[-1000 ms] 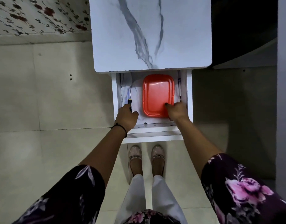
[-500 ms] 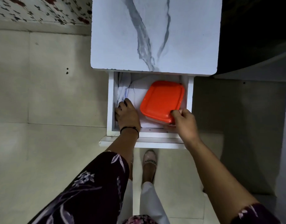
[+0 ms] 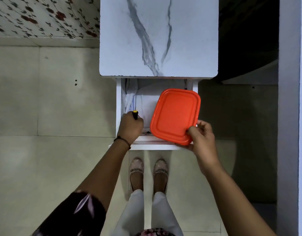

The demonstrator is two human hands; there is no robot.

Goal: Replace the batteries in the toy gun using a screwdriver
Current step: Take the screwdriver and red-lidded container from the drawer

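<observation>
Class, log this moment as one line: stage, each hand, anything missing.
stage: fetching from open drawer | left hand: grips screwdriver | right hand: holds orange container by near corner | toy gun: not in view

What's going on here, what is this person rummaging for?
A person stands at a marble-topped table with its drawer pulled open. The left hand grips a screwdriver by its black-and-yellow handle at the drawer's left side. The right hand holds an orange-red container by its near corner, raised over the drawer's front edge.
</observation>
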